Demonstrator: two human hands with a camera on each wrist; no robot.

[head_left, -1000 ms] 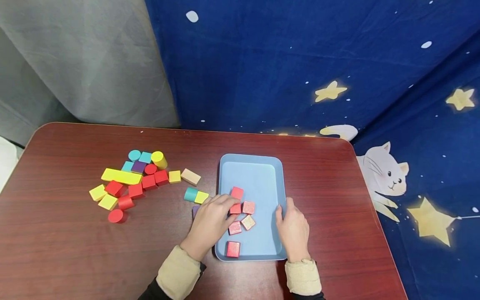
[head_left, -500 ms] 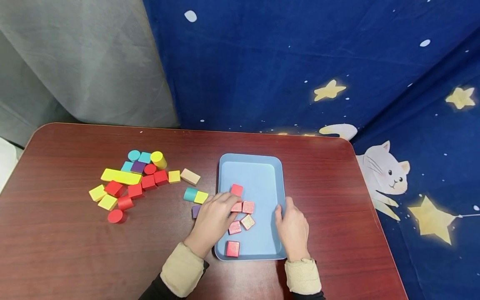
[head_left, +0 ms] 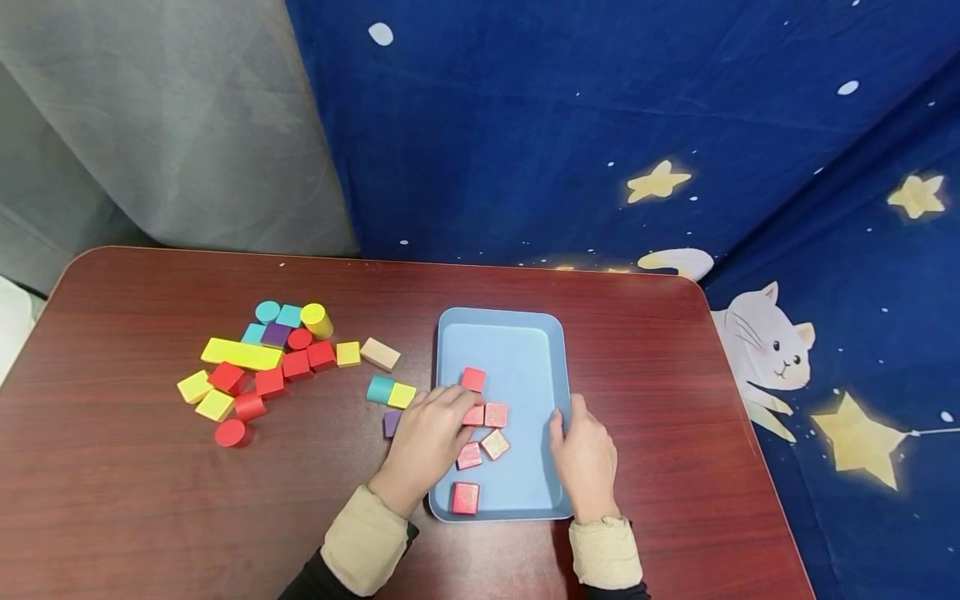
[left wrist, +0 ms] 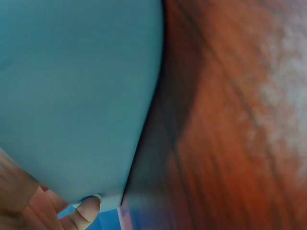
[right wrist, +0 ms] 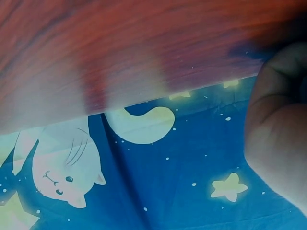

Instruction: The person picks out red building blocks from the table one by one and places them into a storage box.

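Note:
My left hand (head_left: pixel 423 437) reaches over the left rim of the light-blue tray (head_left: pixel 528 358) and pinches a small red cube (head_left: pixel 474 415) between thumb and fingers. Right beside it lies another red cube (head_left: pixel 496 415), and a third red cube (head_left: pixel 473 379) sits just beyond the fingertips. Closer to me in the tray are a gold-faced cube (head_left: pixel 495 444) and two more red cubes. My right hand (head_left: pixel 585 462) grips the tray's right rim, thumb on the inner side. In the left wrist view, the tray's wall (left wrist: pixel 81 96) fills much of the picture, with a thumb (left wrist: pixel 88 209) below it.
A group of red, yellow, blue and purple blocks (head_left: pixel 243 353) lies on the brown table (head_left: pixel 337 508) at left. A teal cylinder (head_left: pixel 380 389), a yellow block (head_left: pixel 402 395) and a purple block (head_left: pixel 392 423) lie near the tray's left side. A starry blue curtain (head_left: pixel 525 125) hangs behind.
My left hand has shifted slightly forward and right with the pinched cube. The farthest red cube in the tray has slid a little away from me. My right hand has stayed on the rim.

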